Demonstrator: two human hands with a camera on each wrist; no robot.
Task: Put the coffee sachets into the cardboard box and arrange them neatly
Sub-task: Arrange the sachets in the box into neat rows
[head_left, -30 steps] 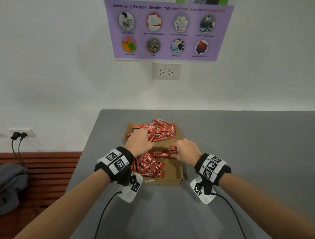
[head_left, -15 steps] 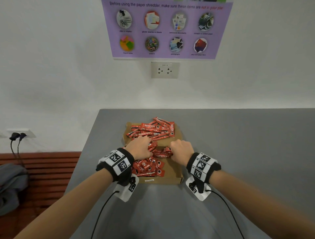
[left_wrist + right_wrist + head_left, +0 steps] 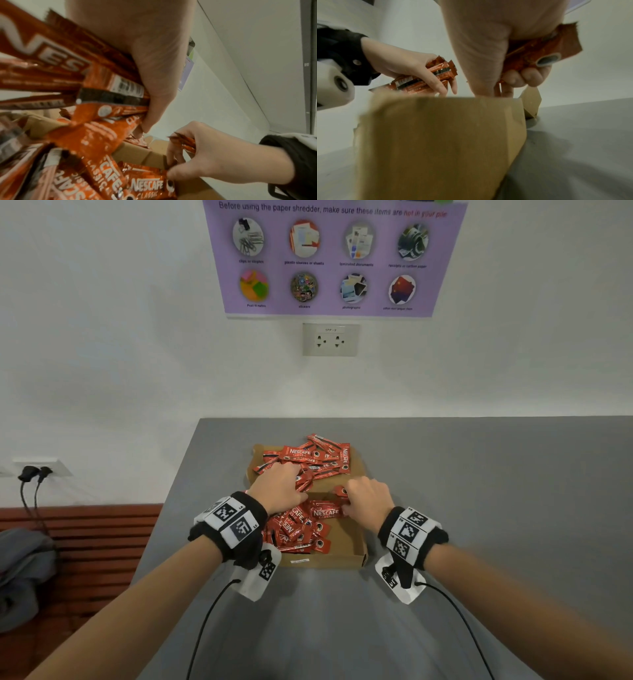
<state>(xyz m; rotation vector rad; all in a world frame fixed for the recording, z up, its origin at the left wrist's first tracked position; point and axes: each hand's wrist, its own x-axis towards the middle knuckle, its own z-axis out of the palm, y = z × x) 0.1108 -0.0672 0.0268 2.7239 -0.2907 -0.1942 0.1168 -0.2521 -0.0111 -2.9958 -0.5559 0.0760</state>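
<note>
A grey table (image 3: 479, 508) carries a shallow brown cardboard box (image 3: 346, 556) whose flat lid lies open behind it. Glossy red coffee sachets (image 3: 301, 525) with white lettering lie jumbled in the tray and heaped on the lid. The left hand (image 3: 279, 486) clutches a fanned bundle of them; the right hand (image 3: 368, 499) pinches several over the tray.

Purple shredder poster (image 3: 334, 258) above a wall socket (image 3: 330, 339), grey table (image 3: 479, 474), plugged-in cables (image 3: 30, 484).
</note>
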